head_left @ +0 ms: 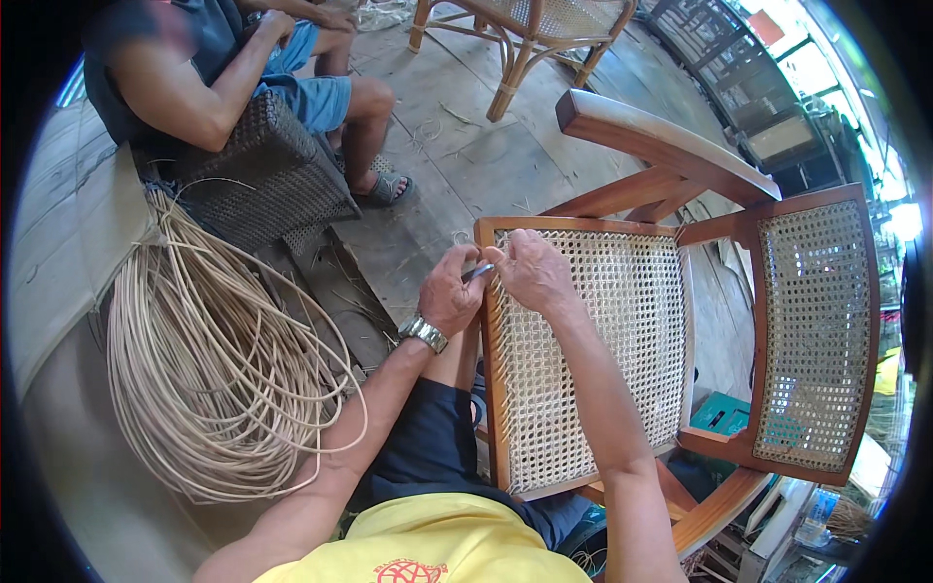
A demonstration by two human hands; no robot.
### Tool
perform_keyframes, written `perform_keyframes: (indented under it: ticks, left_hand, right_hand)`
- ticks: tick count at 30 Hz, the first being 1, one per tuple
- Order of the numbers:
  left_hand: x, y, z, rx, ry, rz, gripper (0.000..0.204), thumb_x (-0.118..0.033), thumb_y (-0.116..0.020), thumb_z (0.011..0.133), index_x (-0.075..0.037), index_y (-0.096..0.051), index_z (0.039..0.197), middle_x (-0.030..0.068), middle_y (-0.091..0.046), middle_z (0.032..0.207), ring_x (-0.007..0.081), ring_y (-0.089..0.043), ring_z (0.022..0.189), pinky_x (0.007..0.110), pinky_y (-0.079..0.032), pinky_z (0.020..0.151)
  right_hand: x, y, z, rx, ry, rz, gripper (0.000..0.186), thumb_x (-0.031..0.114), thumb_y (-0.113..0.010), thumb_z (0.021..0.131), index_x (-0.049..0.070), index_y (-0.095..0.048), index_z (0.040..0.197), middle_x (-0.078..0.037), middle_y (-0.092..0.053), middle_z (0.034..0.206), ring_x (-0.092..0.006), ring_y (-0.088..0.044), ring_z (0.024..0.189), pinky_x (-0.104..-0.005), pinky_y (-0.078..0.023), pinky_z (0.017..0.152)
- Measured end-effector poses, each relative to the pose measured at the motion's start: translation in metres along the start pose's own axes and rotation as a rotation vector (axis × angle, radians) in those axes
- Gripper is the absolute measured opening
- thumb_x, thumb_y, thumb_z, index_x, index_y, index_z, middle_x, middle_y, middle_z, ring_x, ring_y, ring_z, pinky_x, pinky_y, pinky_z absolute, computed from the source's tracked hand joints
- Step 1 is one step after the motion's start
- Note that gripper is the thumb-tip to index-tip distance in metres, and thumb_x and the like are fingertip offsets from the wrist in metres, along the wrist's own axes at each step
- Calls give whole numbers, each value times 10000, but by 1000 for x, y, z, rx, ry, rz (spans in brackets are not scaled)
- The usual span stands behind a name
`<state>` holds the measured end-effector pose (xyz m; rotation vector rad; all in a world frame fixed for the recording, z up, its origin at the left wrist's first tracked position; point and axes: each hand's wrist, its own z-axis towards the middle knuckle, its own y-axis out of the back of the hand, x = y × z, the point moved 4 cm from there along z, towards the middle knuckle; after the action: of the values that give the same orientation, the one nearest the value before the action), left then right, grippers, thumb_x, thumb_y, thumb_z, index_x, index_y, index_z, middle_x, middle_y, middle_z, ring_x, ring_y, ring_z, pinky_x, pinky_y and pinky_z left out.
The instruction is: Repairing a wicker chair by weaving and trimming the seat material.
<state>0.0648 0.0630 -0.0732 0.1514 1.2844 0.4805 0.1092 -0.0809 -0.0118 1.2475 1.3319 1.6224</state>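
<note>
A wooden armchair with a woven cane seat point(603, 389) and cane backrest point(807, 321) lies before me. At the seat's upper left corner, my left hand point(452, 291), with a steel watch, is closed around a small metal tool point(476, 272) angled toward the frame. My right hand point(530, 267) is closed beside the tool's tip on the cane at that corner; whatever its fingers pinch is too small to make out. A big bundle of pale rattan strands point(214, 379) lies to my left, by my forearm.
Another person point(214, 87) sits at upper left on a dark woven seat point(262, 194). A rattan chair point(525, 39) stands at top on the board floor point(457, 155). A green box point(719, 413) is under the armchair; clutter and railings line the right.
</note>
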Motion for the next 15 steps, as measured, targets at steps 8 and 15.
perform_keyframes:
  ticks: [8, 15]
  left_hand:
    - [59, -15, 42, 1, 470, -229, 483, -464, -668, 905, -36, -675, 1127, 197, -729, 1048, 353, -703, 972, 415, -543, 830]
    - [52, -41, 56, 272, 512, -86, 617, -547, -706, 827, -41, -706, 1180, 239, -696, 1164, 344, -658, 1124, 402, -496, 965]
  right_hand:
    - [10, -22, 5, 143, -5, -216, 330, 348, -523, 1012, 41, -642, 982, -175, -681, 965, -342, -697, 903, -451, -556, 774]
    - [-13, -31, 3, -91, 198, -145, 257, 241, -517, 992, 74, -595, 813, -114, -654, 696, -300, -677, 630, -407, -548, 602]
